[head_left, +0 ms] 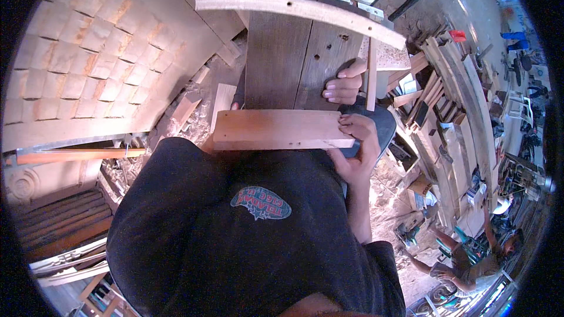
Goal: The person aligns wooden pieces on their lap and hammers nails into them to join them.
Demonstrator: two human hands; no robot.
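Observation:
A pale wooden block [282, 129] lies crosswise in front of my chest, with small dark holes in its face. My right hand [359, 143] is closed around its right end, thumb on the near side, fingers on the far side. My left hand is almost wholly hidden behind the block's left end; only a fingertip [235, 106] shows past its far edge. Beyond lies a weathered plank surface [302, 52] with dark holes. On its right part rests another hand [344, 86], fingers pointing left; its arm is hidden and I cannot tell whose it is.
A curved wooden strip [299, 10] spans the far end of the planks, and a thin upright stick [371, 76] stands by its right part. Stacked timber [464, 117] fills the right side. A patterned wooden panel [97, 52] leans at left. Another person [470, 264] is at lower right.

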